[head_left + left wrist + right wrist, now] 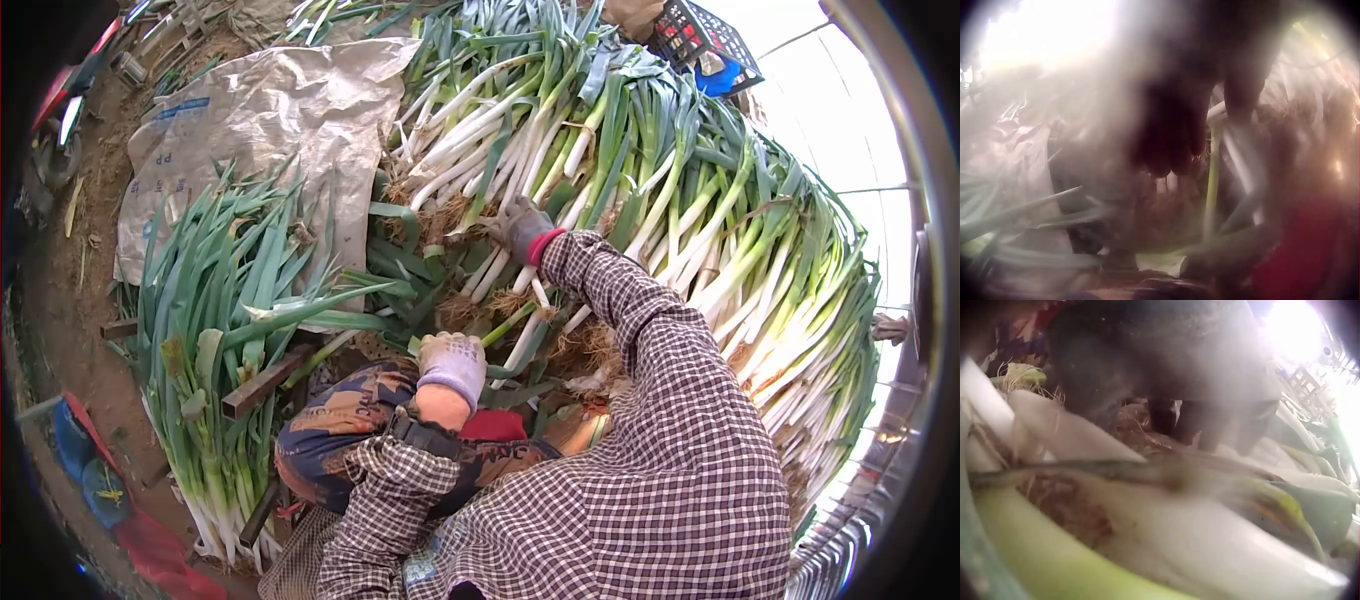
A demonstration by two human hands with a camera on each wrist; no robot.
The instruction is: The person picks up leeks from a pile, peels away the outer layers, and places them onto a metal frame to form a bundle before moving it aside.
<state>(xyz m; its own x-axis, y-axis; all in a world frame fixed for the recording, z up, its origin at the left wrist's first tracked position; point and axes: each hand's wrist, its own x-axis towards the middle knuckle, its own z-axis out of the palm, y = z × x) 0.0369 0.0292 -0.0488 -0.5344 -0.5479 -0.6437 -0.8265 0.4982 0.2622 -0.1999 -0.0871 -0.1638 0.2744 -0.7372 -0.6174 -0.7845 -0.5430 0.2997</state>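
In the head view my left hand (452, 370), in a pale glove, hovers low over a leek stalk (510, 325) in front of my knees. Its dark fingers (1163, 137) hang loosely in the left wrist view, the thumb apart and a green stalk (1212, 187) visible in the gap. My right hand (525, 230), in a grey glove with a red cuff, reaches to the root ends of the big pile of leeks (680, 220). Fingers (1210, 428) point down among white stalks (1179, 531) in the right wrist view; their tips are hidden, and I cannot tell whether they grip one.
A second bunch of leeks (215, 300) stands on the left beside a metal bar (265, 380). Behind it a crumpled pale sack (290, 110) covers the soil. A black crate (705, 45) sits at the far edge of the pile. Loose leaves (400, 265) lie in the middle.
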